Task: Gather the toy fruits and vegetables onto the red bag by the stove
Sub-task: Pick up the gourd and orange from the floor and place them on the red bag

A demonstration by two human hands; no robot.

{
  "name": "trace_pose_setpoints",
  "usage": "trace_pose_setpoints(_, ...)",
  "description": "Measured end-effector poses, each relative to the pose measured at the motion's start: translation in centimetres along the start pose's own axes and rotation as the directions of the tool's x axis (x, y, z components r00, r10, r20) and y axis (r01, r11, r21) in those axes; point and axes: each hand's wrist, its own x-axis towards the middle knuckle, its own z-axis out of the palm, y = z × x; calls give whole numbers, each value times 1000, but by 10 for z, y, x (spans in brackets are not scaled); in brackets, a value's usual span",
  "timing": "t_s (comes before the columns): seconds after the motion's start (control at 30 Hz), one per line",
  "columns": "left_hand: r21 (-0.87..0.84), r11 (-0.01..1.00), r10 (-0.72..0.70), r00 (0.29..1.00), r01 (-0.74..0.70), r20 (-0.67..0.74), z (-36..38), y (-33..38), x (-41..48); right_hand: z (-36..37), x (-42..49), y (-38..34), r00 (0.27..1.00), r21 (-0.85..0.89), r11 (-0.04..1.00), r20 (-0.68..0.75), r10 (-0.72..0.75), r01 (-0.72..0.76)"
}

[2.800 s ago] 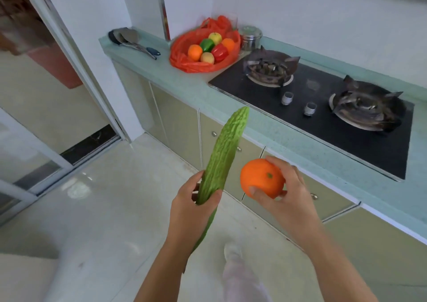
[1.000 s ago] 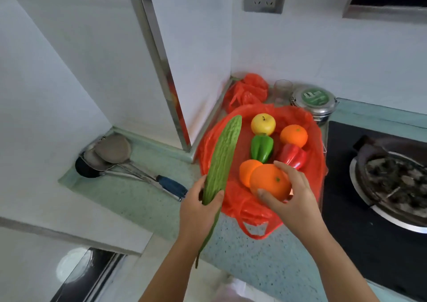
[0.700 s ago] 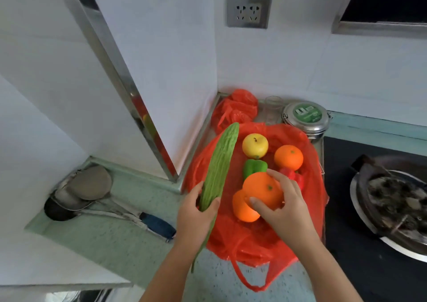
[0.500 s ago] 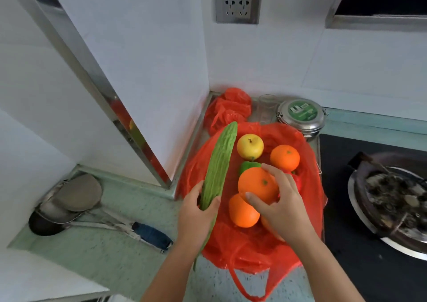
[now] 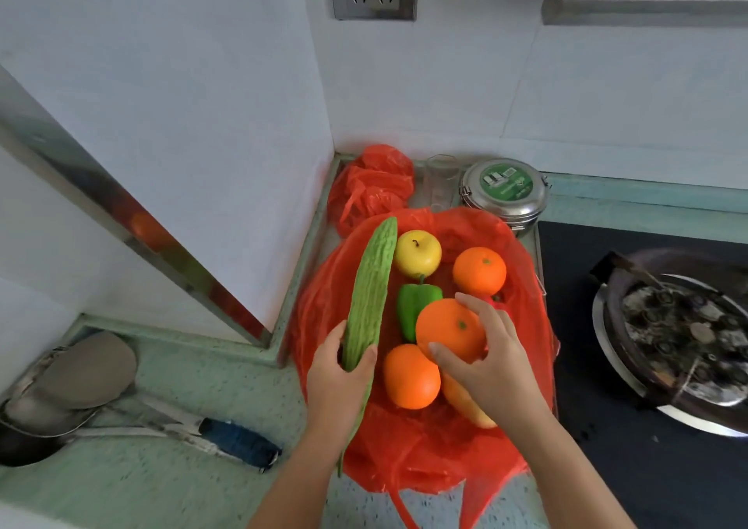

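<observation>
Red plastic bag (image 5: 522,318) lies below: your left hand (image 5: 338,383) grips the bumpy green gourd (image 5: 370,298), your right hand (image 5: 491,370) the round orange (image 5: 447,328).

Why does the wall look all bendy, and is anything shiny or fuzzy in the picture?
In the head view the wide-angle lens bows the metal wall edge and tilts the walls outward. That strip mirrors red and orange smears from the red bag. The steel tin glints. Both hands, the bitter gourd and the held orange look sharp, not fuzzy.

Toy fruits (image 5: 417,253) lie on the bag (image 5: 522,245) (stove (image 5: 607,427) right, ladles (image 5: 93,370) left).
</observation>
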Motion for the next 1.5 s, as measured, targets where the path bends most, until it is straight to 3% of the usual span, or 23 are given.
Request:
trace_pose_setpoints(0.7, 147, 988, 53, 999, -52, -4, 21, -14, 18, -2, -1, 25, 997, -62, 996, -16, 69, -70)
trace_pose_setpoints(0.97, 255, 944, 212, 977, -210, 20, 19, -20, 16, -4, -4, 36, 996, -69, 995, -45, 75, -78)
trace_pose_setpoints(1.2, 291, 885, 376, 926, -364, 15, 15, -20, 20, -11, 4, 38, 993, -102, 995, -120, -3, -10)
trace_pose_setpoints(1.5, 289, 873, 406, 914, -393, 16, 19, -17, 30, -9, 44, 32, 989, -137, 987, -110, -96, 81)
